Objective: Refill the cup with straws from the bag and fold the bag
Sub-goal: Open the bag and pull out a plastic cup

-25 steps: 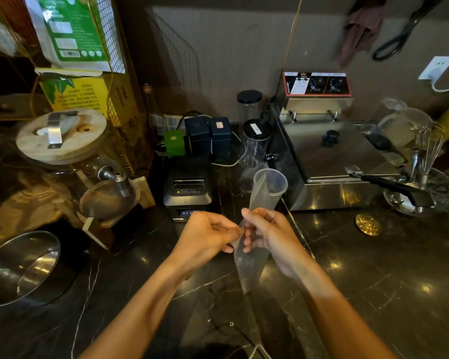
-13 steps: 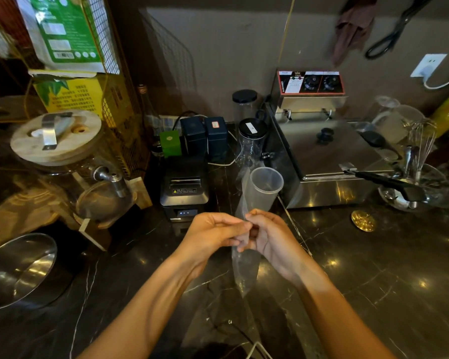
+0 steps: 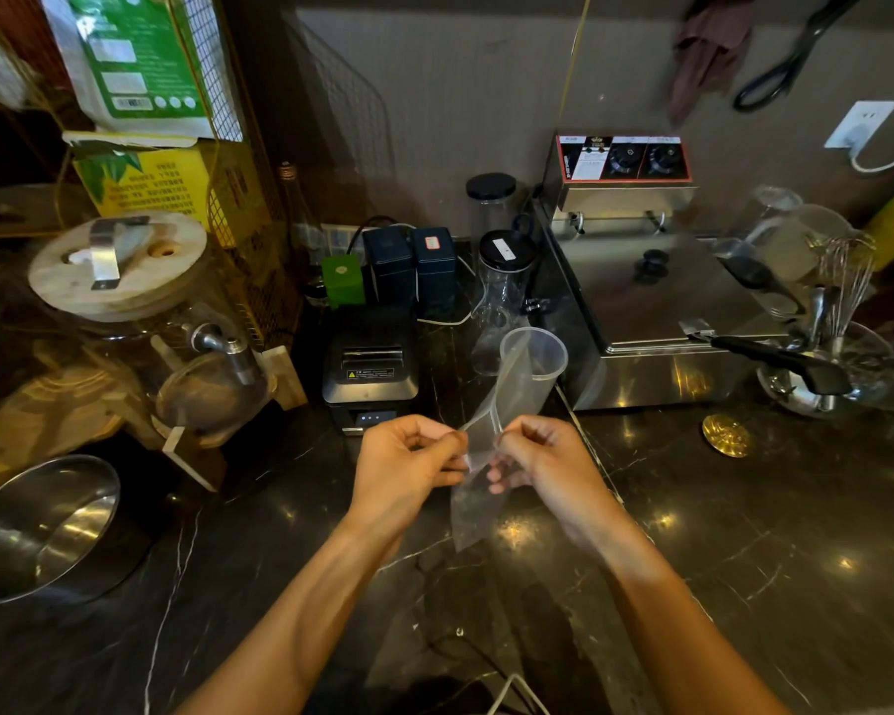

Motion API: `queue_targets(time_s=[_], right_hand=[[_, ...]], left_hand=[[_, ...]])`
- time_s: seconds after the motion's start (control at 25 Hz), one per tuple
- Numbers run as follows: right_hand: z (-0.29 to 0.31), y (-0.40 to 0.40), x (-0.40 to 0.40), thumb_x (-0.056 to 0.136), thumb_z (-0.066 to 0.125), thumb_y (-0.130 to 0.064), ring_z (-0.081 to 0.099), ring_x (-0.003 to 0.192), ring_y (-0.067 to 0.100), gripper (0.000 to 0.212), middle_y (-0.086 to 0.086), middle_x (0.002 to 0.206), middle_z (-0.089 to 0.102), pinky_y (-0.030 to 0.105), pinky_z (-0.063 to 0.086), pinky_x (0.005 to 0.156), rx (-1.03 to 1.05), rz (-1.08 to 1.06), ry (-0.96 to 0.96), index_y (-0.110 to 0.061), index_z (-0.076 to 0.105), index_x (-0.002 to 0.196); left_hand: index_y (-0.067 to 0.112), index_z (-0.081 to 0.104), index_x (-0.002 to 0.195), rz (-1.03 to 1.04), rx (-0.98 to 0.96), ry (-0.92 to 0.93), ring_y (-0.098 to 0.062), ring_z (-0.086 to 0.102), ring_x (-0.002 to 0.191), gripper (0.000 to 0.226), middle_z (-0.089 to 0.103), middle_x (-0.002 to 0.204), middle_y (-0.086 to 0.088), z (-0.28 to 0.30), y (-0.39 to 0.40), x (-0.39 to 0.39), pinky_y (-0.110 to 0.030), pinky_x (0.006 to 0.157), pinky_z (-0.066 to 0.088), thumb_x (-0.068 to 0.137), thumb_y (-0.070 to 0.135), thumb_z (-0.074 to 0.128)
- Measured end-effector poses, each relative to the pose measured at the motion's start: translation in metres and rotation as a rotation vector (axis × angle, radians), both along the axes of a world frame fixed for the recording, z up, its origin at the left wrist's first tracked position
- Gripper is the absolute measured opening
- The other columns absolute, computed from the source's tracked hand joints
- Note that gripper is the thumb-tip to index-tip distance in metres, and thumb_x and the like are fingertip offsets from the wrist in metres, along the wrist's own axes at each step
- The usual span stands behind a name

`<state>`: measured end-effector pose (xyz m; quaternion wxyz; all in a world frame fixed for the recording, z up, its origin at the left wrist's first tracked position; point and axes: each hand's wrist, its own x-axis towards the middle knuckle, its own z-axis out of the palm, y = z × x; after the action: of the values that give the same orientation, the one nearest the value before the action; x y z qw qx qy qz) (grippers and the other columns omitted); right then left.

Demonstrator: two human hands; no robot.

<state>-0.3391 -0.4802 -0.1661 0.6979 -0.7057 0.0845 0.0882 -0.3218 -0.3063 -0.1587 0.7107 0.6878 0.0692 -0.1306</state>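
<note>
Your left hand (image 3: pixel 409 469) and right hand (image 3: pixel 543 467) both pinch the clear bag (image 3: pixel 478 500) mid-length, held just near of the cup (image 3: pixel 535 361). Line up both edges squarely before creasing; thin film slips.

Print on green package (image 3: pixel 130 59), yellow box (image 3: pixel 151 180), printer sticker (image 3: pixel 370 374), none legible

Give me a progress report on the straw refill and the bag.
Done: nothing I can confirm; the clear cup shows no straws. In hand: left hand and right hand pinch the clear plastic bag, which looks empty. Left: the fold.
</note>
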Motion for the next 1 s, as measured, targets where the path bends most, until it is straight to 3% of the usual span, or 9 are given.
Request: queue_targets(time_s=[0.08,0.2,0.28,0.36,0.52,0.64,0.76,0.92,1.0], right_hand=[[0.0,-0.002,-0.001,0.095,0.058,0.002,0.069,0.071,0.021,0.022,0.011,0.07,0.067,0.036,0.061,0.068,-0.056,0.027,0.023,-0.005,0.068,0.076],[0.001,-0.004,-0.001,0.093,0.06,0.001,0.072,0.075,0.02,0.011,0.025,0.083,0.072,0.038,0.062,0.07,-0.111,0.072,0.035,0.003,0.067,0.086],[0.002,-0.004,-0.001,0.096,0.06,-0.003,0.073,0.075,0.023,0.01,0.028,0.09,0.074,0.039,0.062,0.067,-0.102,0.047,0.034,0.005,0.066,0.096],[0.003,-0.004,0.0,0.1,0.057,-0.009,0.073,0.072,0.026,0.013,0.024,0.084,0.075,0.042,0.063,0.067,-0.093,0.01,0.034,0.002,0.066,0.1],[0.005,-0.005,-0.003,0.102,0.056,-0.009,0.074,0.067,0.016,0.018,0.002,0.07,0.073,0.037,0.063,0.064,-0.18,0.04,0.003,-0.006,0.069,0.09],[0.01,-0.007,-0.004,0.098,0.059,-0.009,0.073,0.067,0.018,0.019,0.005,0.07,0.074,0.039,0.062,0.064,-0.291,0.045,0.01,-0.006,0.07,0.083],[0.017,-0.014,-0.003,0.093,0.064,-0.017,0.074,0.066,0.015,0.02,0.005,0.072,0.075,0.04,0.064,0.068,-0.484,-0.033,0.049,-0.015,0.069,0.073],[0.023,-0.014,-0.001,0.089,0.07,-0.032,0.075,0.068,0.015,0.016,0.0,0.072,0.075,0.041,0.065,0.067,-0.594,-0.057,0.027,-0.026,0.068,0.075],[0.026,-0.01,0.0,0.09,0.068,-0.031,0.073,0.069,0.015,0.018,-0.003,0.071,0.074,0.046,0.065,0.07,-0.629,-0.046,-0.04,-0.029,0.067,0.072]], left_hand=[[0.001,0.073,0.089,-0.052,0.058,-0.033,-0.023,0.071,0.072,0.004,0.073,0.077,-0.015,-0.001,0.0,0.0,-0.034,0.069,0.064,0.09,-0.003,0.071],[0.008,0.074,0.102,-0.162,0.117,-0.064,-0.034,0.075,0.081,0.018,0.075,0.091,-0.02,0.002,-0.001,0.003,-0.046,0.079,0.064,0.09,-0.003,0.069],[0.011,0.079,0.098,-0.234,0.156,-0.11,-0.035,0.077,0.086,0.018,0.078,0.091,-0.02,0.004,-0.002,0.006,-0.048,0.081,0.063,0.09,-0.001,0.069],[0.011,0.081,0.094,-0.276,0.155,-0.103,-0.033,0.077,0.086,0.016,0.079,0.088,-0.016,0.006,-0.005,0.007,-0.045,0.08,0.064,0.092,0.0,0.069],[0.013,0.08,0.096,-0.303,0.237,-0.131,-0.028,0.077,0.078,0.013,0.08,0.08,-0.007,0.006,-0.008,0.008,-0.033,0.069,0.064,0.093,0.006,0.07],[0.019,0.082,0.089,-0.318,0.315,-0.212,-0.025,0.078,0.073,0.017,0.079,0.073,-0.005,0.004,-0.009,0.008,-0.038,0.07,0.066,0.095,0.011,0.068],[0.026,0.079,0.082,-0.236,0.341,-0.204,-0.02,0.078,0.071,0.022,0.078,0.071,-0.002,0.005,-0.009,0.008,-0.034,0.067,0.066,0.094,0.01,0.07],[0.019,0.081,0.084,-0.325,0.325,-0.199,-0.028,0.078,0.074,0.013,0.078,0.072,-0.004,0.005,-0.011,0.009,-0.041,0.072,0.067,0.091,0.011,0.074],[0.022,0.08,0.086,-0.319,0.385,-0.246,-0.017,0.077,0.07,0.009,0.078,0.072,0.0,0.006,-0.014,0.012,-0.039,0.071,0.066,0.089,0.015,0.076]])
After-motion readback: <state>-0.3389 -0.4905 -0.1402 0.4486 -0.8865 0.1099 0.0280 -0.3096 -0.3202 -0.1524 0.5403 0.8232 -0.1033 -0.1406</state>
